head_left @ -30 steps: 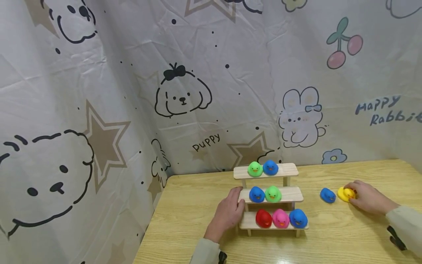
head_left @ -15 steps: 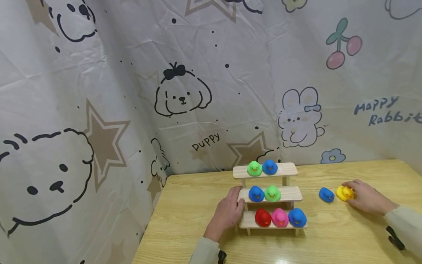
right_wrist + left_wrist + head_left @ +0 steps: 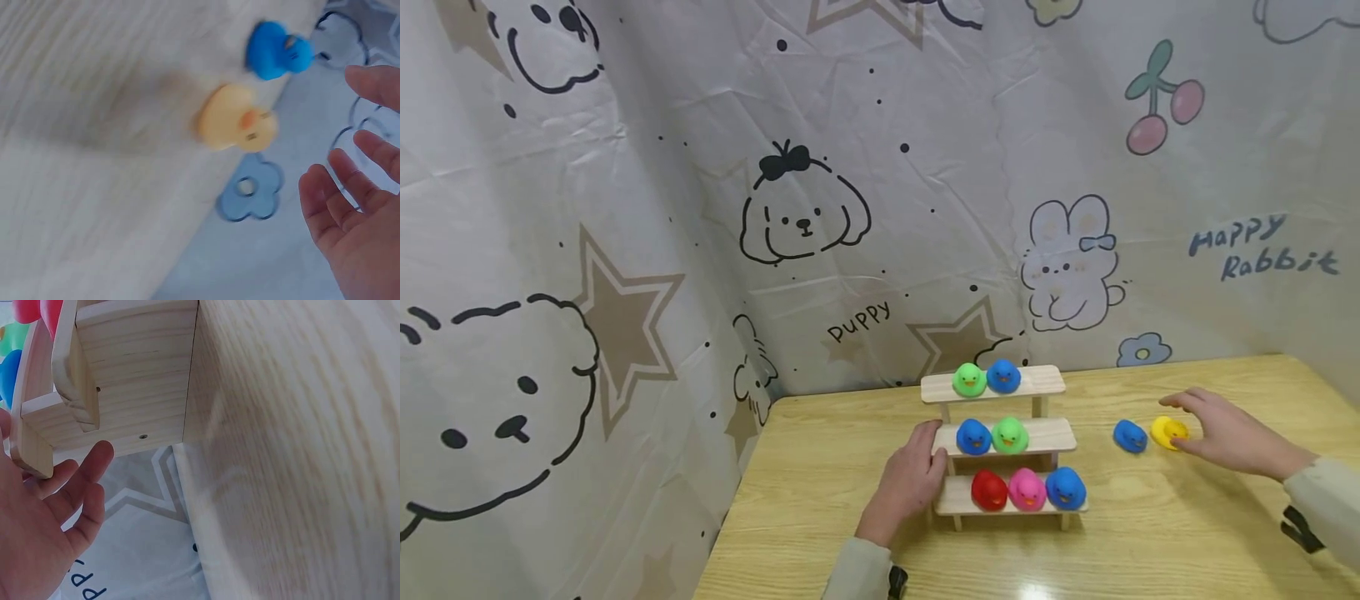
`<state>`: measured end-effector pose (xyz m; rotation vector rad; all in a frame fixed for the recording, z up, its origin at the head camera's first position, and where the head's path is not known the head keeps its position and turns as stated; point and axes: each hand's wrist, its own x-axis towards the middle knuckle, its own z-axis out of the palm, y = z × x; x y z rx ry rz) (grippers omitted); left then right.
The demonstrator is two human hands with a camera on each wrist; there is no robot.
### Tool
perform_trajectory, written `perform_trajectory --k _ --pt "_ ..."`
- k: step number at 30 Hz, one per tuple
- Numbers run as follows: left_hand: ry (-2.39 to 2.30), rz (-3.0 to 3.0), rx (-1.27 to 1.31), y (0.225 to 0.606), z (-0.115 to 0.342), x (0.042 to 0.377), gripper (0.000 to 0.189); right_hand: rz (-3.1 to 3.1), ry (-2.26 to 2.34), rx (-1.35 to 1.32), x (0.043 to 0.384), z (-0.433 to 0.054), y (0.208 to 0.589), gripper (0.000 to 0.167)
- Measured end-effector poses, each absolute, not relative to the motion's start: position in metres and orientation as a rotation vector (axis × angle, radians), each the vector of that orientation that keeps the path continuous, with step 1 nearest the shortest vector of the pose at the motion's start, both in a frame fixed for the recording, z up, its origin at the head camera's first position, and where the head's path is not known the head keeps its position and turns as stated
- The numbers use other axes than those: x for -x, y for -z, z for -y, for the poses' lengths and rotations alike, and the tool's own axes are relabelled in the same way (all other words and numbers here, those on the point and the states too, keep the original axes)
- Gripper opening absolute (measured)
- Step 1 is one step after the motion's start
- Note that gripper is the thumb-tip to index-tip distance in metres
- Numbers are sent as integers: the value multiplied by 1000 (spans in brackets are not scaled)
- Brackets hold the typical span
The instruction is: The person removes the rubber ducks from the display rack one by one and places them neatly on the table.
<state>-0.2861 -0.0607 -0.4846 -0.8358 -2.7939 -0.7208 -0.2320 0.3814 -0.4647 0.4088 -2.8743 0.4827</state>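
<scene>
From the head, a yellow duck (image 3: 1167,432) is seen on the wooden table (image 3: 820,467), right of the wooden stand (image 3: 1056,433) and just beside a loose blue duck (image 3: 1129,437). The right hand (image 3: 1236,433) is held by it with fingers spread, and nothing is pinched. The left end of the middle shelf is gripped by the left hand (image 3: 906,475). Seven small ducks (image 3: 1010,435) are lined up on the three shelves. To do this well, the yellow duck should be pinched softly by its round sides, and the loose blue duck should not be bumped. The stand should be held gently so it does not tip. The table is pale and flat, with a bright shine (image 3: 1037,590) near the front. Behind it, a whitish cloth (image 3: 962,225) is hung, with puppies, stars and a rabbit printed on it.

From the left wrist, bent fingers are seen behind the shelf end.

From the right wrist, a gap is seen between the spread fingers and the yellow duck. A blue flower (image 3: 265,194) is printed on the cloth.
</scene>
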Motion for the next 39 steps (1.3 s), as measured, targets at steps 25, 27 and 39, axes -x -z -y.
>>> perform_trajectory --k 25,27,39 --pt "723 2793 835 485 61 286 47 2593 -444 -840 203 -266 422 41" --pt "727 2791 839 484 61 286 48 2628 -459 -855 200 -260 425 41" --pt "726 2788 836 484 61 286 46 2628 -516 -889 191 -231 454 43"
